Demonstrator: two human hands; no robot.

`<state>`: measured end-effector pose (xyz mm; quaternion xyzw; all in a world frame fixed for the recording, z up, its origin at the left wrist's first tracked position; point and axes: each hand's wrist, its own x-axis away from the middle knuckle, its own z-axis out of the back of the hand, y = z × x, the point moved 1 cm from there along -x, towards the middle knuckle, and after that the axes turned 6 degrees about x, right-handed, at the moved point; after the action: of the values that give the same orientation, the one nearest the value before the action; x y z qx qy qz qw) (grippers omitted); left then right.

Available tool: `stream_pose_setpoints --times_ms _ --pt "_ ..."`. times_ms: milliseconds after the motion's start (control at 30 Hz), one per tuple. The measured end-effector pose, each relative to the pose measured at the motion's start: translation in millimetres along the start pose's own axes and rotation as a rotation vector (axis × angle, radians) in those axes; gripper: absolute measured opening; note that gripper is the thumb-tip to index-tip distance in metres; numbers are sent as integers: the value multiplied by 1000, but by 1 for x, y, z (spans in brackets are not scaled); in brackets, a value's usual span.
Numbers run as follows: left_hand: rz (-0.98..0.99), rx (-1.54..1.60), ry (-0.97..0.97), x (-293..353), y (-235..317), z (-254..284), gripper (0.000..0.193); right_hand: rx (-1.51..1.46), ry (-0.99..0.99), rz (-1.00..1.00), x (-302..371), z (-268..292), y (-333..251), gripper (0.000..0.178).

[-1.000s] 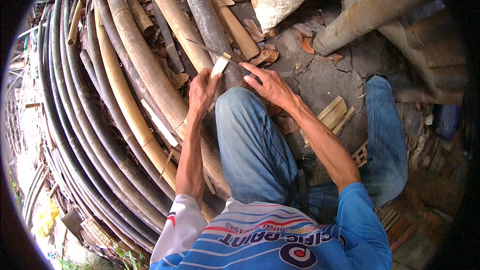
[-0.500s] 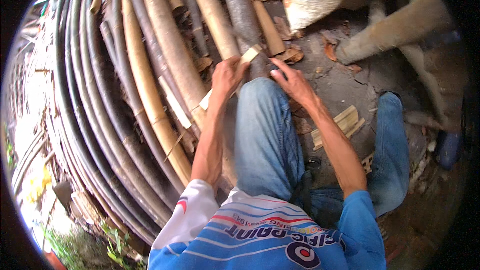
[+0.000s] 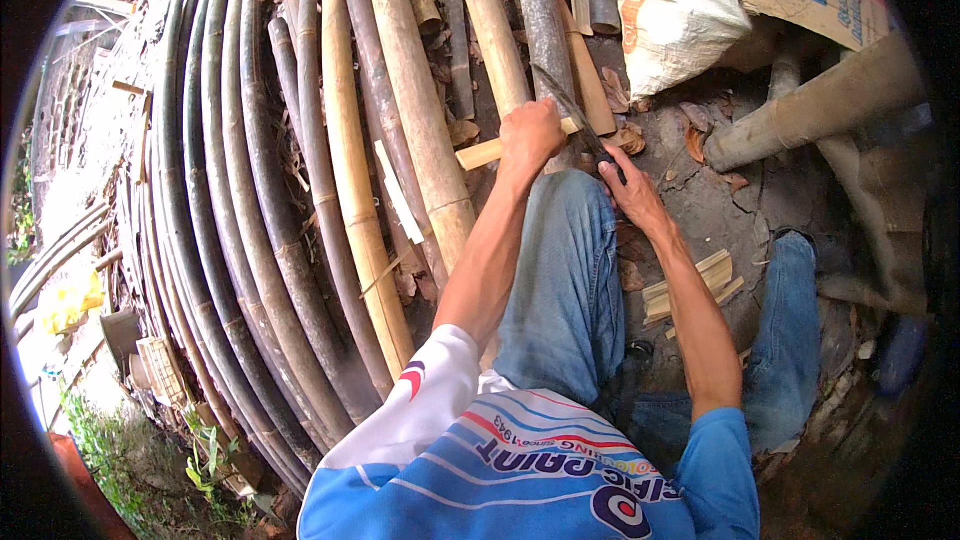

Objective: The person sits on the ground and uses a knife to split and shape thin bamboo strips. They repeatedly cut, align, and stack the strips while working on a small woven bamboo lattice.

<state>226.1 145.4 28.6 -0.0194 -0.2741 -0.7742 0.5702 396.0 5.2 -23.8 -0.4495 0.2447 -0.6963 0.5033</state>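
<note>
Since half a second ago, the bamboo strip (image 3: 482, 153), left-hand-gripped (image 3: 533, 132), swung toward three o'clock; right hand (image 3: 632, 190) clasps a knife (image 3: 565, 98) pointing toward eleven.

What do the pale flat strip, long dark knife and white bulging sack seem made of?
Pale flat strip: probably unpainted bamboo, matching the yellowish jointed poles.
Long dark knife: blade apparently dull metal, thin, grey; handle unclear.
White bulging sack: likely matte woven plastic, creased.

Left fingers (image 3: 538, 122) clenched, right fingers (image 3: 629, 162) curled
</note>
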Motion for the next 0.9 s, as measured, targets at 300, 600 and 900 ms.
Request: stream_pose_setpoints --times_ms 300,600,900 --pt "-135 138 50 5 -35 -18 35 43 200 183 -3 -19 11 50" --pt "-116 285 105 24 -42 -24 34 -14 173 137 5 -9 -7 49" --pt "-53 708 117 20 -39 -19 28 -62 530 106 11 3 -9 35"
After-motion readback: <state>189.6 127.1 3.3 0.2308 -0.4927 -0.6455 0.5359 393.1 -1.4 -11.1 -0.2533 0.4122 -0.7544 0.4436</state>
